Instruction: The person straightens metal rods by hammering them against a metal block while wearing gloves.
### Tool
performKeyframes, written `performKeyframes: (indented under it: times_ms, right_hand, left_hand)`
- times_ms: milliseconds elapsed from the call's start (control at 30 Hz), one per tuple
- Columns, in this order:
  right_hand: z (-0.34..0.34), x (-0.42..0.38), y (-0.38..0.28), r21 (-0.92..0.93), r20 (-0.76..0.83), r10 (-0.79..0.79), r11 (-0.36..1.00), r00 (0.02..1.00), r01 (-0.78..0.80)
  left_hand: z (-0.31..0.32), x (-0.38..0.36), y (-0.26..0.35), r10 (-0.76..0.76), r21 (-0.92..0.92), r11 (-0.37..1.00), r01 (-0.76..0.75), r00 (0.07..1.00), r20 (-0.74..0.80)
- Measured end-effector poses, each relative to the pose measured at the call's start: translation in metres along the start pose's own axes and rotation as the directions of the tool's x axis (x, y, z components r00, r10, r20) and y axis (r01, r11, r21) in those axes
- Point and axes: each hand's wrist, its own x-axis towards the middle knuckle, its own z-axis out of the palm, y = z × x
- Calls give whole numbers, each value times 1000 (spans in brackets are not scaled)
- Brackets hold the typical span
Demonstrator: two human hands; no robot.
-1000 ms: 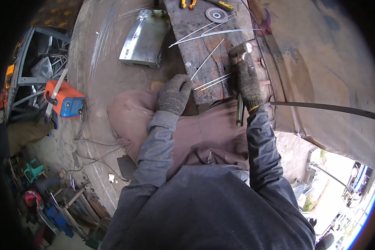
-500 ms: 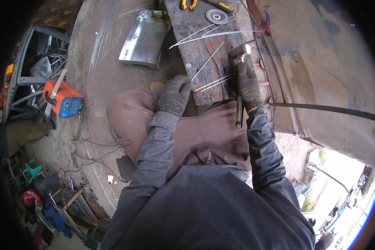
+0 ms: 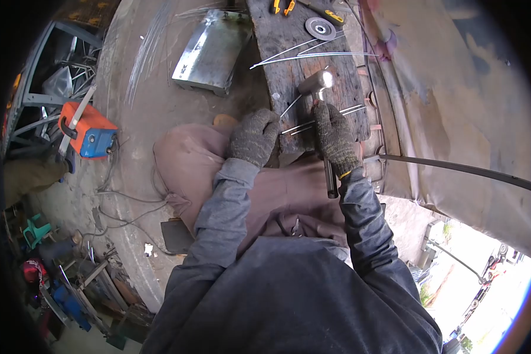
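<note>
My right hand (image 3: 336, 133), in a knitted work glove, grips a hammer by its metal handle (image 3: 330, 180). The shiny hammer head (image 3: 314, 82) is over the worn wooden board (image 3: 277, 35), covering part of a thin metal rod (image 3: 289, 107). At the board's left edge my gloved left hand (image 3: 255, 138) is closed, its fingertips pinched at the near end of that rod. Two more thin rods (image 3: 351, 110) lie crosswise under the hammer and my right hand. Farther up the board lie several longer rods (image 3: 336, 55) and a round abrasive disc (image 3: 320, 28).
Yellow-handled pliers (image 3: 282, 7) and a yellow-and-black tool (image 3: 324, 12) lie at the board's far end. A bent sheet-metal piece (image 3: 211, 50) rests on the ground to the left, near loose rods (image 3: 144, 56). An orange-and-blue machine (image 3: 88, 130) with cables stands farther left.
My right hand has swung the hammer leftward, from the board's right side to over its middle. My left hand keeps its closed pose by the board's edge. The view has shifted slightly.
</note>
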Motion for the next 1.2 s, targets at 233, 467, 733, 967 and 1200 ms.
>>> performKeyframes:
  times_ms: [233,467,733,967,1200]
  right_hand:
    - [0,7,19,-209,-3,-297,934,955,290]
    - [2,20,21,-246,-67,-223,948,973,200]
    - [-2,25,20,-206,-64,-124,972,990,109]
    - [-4,33,13,-215,-100,-31,977,994,9]
    - [-14,39,1,-161,-59,-131,980,990,120]
  left_hand:
    - [-2,0,5,-41,-20,999,42,999,26]
    - [-1,-4,1,-11,-32,999,11,1000,19]
    - [-5,-5,6,-42,-42,998,44,998,42]
    - [-4,-8,4,-19,-68,997,22,999,51]
    - [-10,-11,7,-25,-35,999,27,997,68]
